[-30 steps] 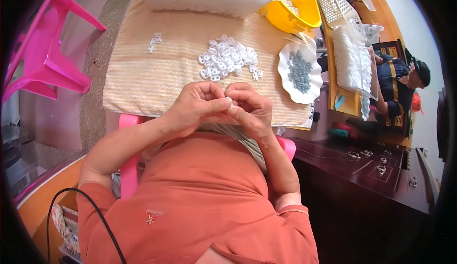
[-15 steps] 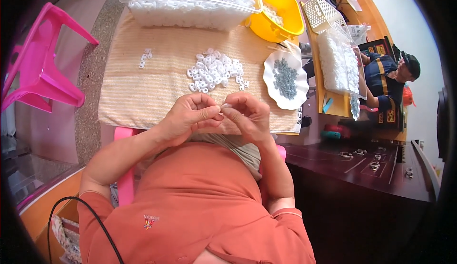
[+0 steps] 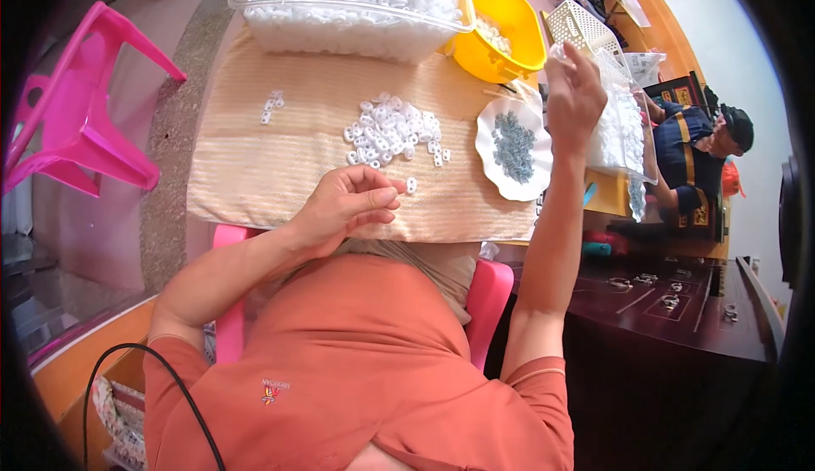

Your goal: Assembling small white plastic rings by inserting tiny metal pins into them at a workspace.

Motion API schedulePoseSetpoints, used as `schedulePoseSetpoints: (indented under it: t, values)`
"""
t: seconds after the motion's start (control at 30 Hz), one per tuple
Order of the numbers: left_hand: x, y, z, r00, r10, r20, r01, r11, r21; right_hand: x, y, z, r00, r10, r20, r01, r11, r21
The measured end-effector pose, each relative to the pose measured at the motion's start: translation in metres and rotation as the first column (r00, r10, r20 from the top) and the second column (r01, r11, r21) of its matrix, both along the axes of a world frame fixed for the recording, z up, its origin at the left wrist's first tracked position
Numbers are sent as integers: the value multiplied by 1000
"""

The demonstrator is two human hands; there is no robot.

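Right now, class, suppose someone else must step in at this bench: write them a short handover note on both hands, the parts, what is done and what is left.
Left hand: curled over the near edge of the striped mat, fingertips pinched; whether it grips a piece cannot be told. One white ring lies just beside it.
Right hand: raised by the clear bag of white parts, past the white dish of grey pieces.
Parts: loose pile of white rings mid-mat, a small cluster set apart to the left, full clear tub and yellow bowl behind.
Done: apparently only the small cluster.
Left: the pile and the tub.

One clear tub (image 3: 356, 25), one yellow bowl (image 3: 501, 33), one white plate (image 3: 512, 144), perhaps two baskets (image 3: 577, 25).
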State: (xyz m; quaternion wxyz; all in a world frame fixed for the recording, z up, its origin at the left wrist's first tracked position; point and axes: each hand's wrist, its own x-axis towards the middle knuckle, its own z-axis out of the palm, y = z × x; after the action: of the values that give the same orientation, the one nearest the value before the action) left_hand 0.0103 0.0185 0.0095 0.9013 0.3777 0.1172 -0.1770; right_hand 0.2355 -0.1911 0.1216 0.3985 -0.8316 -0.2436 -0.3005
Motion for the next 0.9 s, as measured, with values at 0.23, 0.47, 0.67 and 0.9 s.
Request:
schedulePoseSetpoints:
  t: [0.23,0.47,0.67,0.9]
  values:
    - [4,6,0,987,94,130,-110,986,125,-53,13,-41,790,393,-471,-491,865,-102]
    - [7,21,2,910,223,351,-381,785,488,-112,13,-73,700,341,-628,-520,846,-120]
    - [23,96,12,769,16,639,-596,-346,725,-126,-4,-79,752,253,-608,-396,912,-110]
    - [27,117,-2,919,38,392,-329,-473,818,-132,-24,-88,726,362,-585,-434,901,19]
